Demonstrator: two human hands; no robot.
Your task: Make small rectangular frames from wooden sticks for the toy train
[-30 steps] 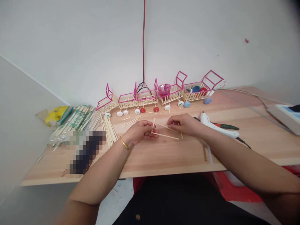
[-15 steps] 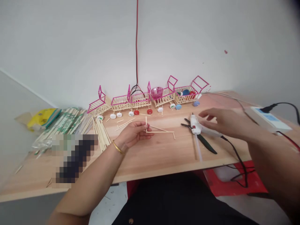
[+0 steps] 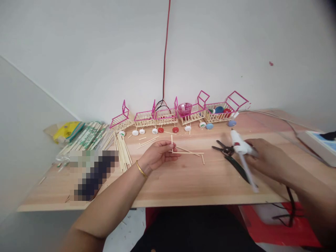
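Observation:
My left hand (image 3: 157, 155) pinches one corner of a small frame of thin wooden sticks (image 3: 187, 152) that lies on the wooden table (image 3: 183, 178). My right hand (image 3: 265, 159) is wrapped round a white hot glue gun (image 3: 240, 147), its nozzle pointing up and away and its glue stick trailing toward me. Black pliers (image 3: 229, 155) with dark handles lie on the table just left of the gun.
Along the wall stands a row of stick-built carts (image 3: 181, 113) with pink frames and bottle-cap wheels. Loose sticks (image 3: 123, 148) and wrapped chopstick packs (image 3: 86, 134) lie at the left, with a yellow packet (image 3: 65, 129). A power strip (image 3: 319, 141) sits far right. A red cable (image 3: 166, 52) hangs down the wall.
My right hand left the stick frame, reached right to the glue gun and has closed on it and lifted it. My left hand kept its hold on the frame.

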